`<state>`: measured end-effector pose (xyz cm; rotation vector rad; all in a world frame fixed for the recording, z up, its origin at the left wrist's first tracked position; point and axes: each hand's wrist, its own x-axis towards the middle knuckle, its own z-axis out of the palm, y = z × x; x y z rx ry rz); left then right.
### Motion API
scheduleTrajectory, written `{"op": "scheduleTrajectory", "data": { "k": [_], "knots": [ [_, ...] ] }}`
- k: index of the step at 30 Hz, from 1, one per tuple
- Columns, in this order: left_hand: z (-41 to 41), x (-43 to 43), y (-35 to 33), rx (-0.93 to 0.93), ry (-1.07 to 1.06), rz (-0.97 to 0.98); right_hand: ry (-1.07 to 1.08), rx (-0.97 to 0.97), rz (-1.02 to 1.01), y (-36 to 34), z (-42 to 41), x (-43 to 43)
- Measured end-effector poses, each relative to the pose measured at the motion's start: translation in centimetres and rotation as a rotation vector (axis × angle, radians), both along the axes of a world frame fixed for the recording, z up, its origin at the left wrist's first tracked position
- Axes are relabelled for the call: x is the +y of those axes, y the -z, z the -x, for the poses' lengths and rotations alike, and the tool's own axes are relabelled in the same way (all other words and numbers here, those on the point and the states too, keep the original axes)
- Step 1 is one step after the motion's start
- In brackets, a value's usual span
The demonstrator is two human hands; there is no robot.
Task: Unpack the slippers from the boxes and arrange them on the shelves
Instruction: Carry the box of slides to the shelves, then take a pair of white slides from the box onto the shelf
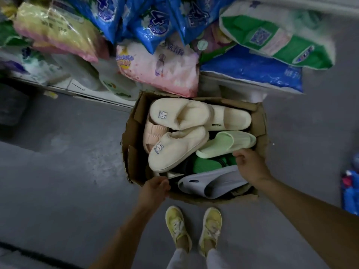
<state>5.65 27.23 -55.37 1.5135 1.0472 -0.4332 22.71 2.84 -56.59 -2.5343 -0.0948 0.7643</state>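
Observation:
An open cardboard box stands on the grey floor in front of my feet, full of slippers. Two cream plush slippers with a small bunny logo lie on top at the left. Beside them are a cream slide, a pink ribbed slipper, a pale green slipper, a dark green one and a grey slide. My left hand grips the box's near rim at the left corner. My right hand reaches into the box with curled fingers touching the pale green slipper's near edge.
Behind the box a low white shelf is piled with soft plastic packs: blue, pink, yellow, green and white. More packs lie on the floor at the far right. My yellow shoes stand just before the box.

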Motion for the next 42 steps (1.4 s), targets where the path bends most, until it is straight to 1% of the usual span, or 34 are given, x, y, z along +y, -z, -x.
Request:
{"op": "scheduleTrajectory", "data": {
  "k": [4,8,13,19,22,25,27,31,32,33,37,39,42],
  "knots": [
    [-1.2,-1.6,0.7,-0.016,-0.04,0.048,0.07,-0.001,-0.062,1.2,1.6,-1.3],
    [-2.7,-3.3,1.8,-0.017,-0.008,0.116,0.129,-0.022,-0.067,1.8,1.5,-2.3],
    [-5.3,-4.4,1.5,-0.074,0.022,0.114,0.186,-0.034,-0.091,1.6,-0.5,-2.4],
    [-8.6,-4.1,2.4,-0.125,0.145,-0.063,0.23,-0.066,-0.137,1.4,-4.2,-0.7],
    [-9.9,-3.8,1.9,-0.178,0.137,-0.121,0.151,-0.057,-0.146,1.3,-6.8,1.3],
    [-11.6,-2.9,1.5,-0.235,0.077,-0.184,0.067,0.034,-0.12,1.3,-9.6,4.0],
    [-12.7,-1.8,1.4,-0.265,0.063,-0.236,0.09,0.154,-0.129,1.5,-10.8,5.7],
    [-13.5,0.2,1.9,-0.266,0.082,-0.301,0.377,0.458,-0.321,2.6,-11.5,7.7],
    [-13.4,0.4,2.0,-0.245,0.112,-0.311,0.402,0.467,-0.351,2.7,-11.4,7.9],
    [-13.2,0.7,2.3,-0.216,0.17,-0.329,0.392,0.434,-0.344,2.9,-11.3,8.0],
    [-11.8,0.3,2.6,-0.058,0.546,-0.419,0.354,0.304,-0.323,2.5,-11.2,7.6],
    [-11.1,0.0,2.6,-0.017,0.698,-0.518,0.292,0.225,-0.301,1.9,-11.2,7.4],
    [-9.6,0.5,2.7,0.046,0.819,-0.595,0.21,0.1,-0.275,0.8,-11.4,6.9]
  ]
}}
